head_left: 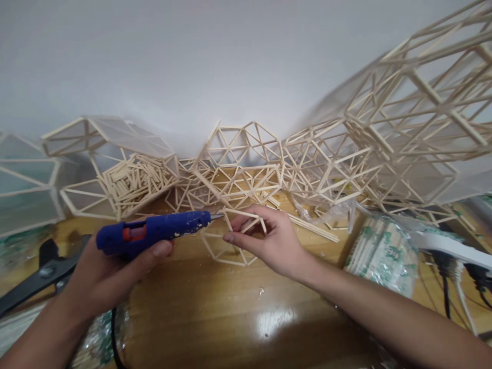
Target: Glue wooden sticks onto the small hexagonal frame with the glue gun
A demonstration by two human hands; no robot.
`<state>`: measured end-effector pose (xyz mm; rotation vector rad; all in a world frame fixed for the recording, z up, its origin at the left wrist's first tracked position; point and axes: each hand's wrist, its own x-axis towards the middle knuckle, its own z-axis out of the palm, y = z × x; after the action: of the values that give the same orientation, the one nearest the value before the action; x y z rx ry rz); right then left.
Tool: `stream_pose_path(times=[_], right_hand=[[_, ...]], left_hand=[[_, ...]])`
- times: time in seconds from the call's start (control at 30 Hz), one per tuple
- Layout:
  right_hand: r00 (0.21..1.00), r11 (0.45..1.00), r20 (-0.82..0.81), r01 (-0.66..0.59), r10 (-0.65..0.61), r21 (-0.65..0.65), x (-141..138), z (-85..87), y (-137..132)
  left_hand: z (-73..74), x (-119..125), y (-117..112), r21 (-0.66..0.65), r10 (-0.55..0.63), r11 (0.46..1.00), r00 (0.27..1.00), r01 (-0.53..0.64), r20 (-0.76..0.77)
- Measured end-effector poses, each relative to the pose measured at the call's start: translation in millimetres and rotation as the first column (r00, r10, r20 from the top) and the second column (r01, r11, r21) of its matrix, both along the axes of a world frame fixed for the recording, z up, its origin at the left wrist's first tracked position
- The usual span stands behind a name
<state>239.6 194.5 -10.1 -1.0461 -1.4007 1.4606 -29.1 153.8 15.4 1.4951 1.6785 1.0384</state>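
My left hand (119, 271) is wrapped round a blue hot glue gun (154, 231), its nozzle pointing right. The metal tip meets, or nearly meets, the left corner of a small frame of pale wooden sticks (244, 212). My right hand (269, 238) pinches that stick frame between thumb and fingers, above the table. Just below and behind the hand shows another faint outline of joined sticks (223, 259); whether it belongs to the held frame I cannot tell. Parts of the right fingers are hidden by the sticks.
Stick lattices (246, 179) line the wall, and a tall lattice (426, 107) leans at the right. A heap of short sticks (134, 179) fills one frame at the left. Black-handled cutters (46, 271), a bagged stick bundle (380, 253) and a power strip (457, 248) lie on the wooden table (215, 318).
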Motion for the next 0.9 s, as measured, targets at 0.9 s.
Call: stream_pose_path(times=[0.9], right_hand=[[0.994, 0.996, -0.11, -0.039, 0.03, -0.075, 2.6, 11.9, 4.6]], left_hand=[[11.8, 8.9, -4.2, -0.067, 0.059, 0.997, 0.932, -0.038, 0.357]])
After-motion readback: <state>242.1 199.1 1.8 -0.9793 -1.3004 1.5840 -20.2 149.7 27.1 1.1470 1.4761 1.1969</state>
